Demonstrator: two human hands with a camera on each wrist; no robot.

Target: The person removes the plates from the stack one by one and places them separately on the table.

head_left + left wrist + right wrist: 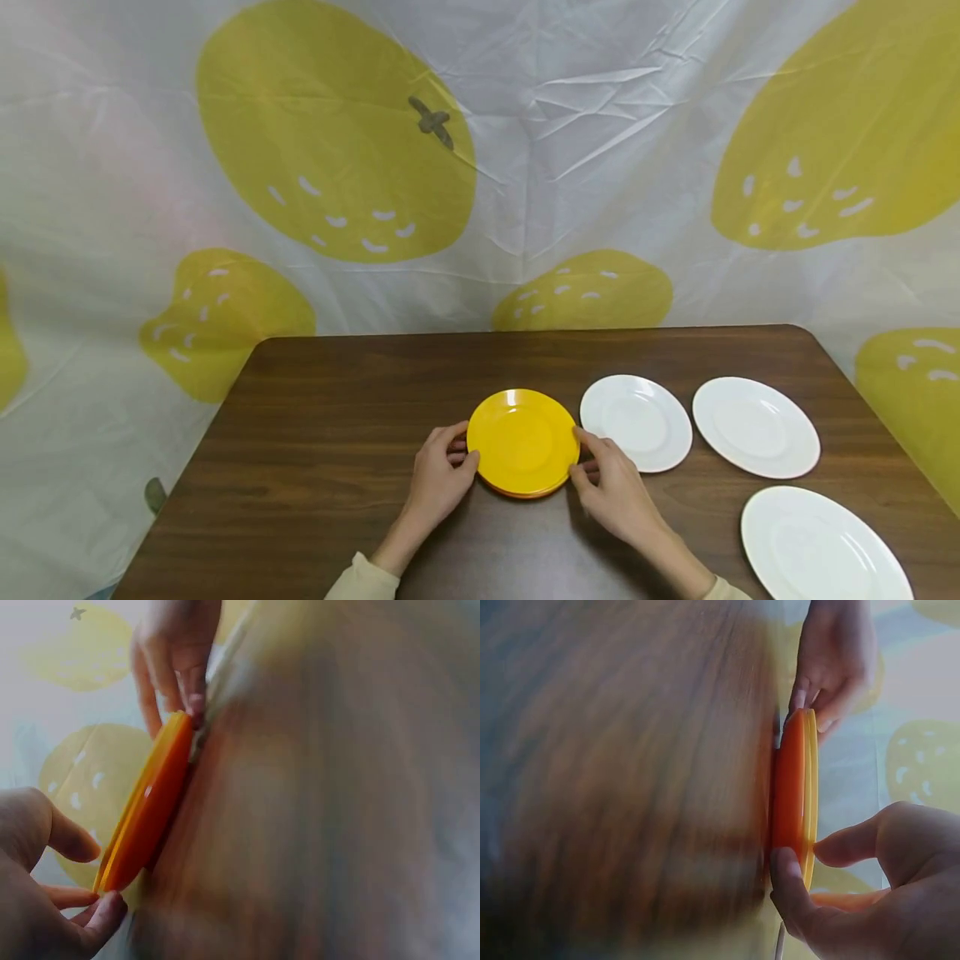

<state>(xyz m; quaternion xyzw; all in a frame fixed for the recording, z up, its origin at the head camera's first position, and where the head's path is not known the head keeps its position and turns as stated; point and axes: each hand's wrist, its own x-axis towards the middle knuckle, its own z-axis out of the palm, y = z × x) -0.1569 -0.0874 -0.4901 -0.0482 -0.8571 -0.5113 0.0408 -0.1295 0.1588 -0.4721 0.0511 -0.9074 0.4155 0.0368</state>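
Note:
A yellow plate tops a small stack in the middle of the table in the head view. Beneath it shows an orange plate, and both wrist views show the rims of the stack edge-on, low over the tabletop. My left hand holds the stack's left rim between thumb and fingers. On the opposite side, my right hand pinches the right rim. How many plates are stacked I cannot tell exactly.
Right of the stack lies a white plate, with a second white plate beside it. A larger white plate lies nearer, at the right. The brown wooden table ends at a lemon-print cloth behind.

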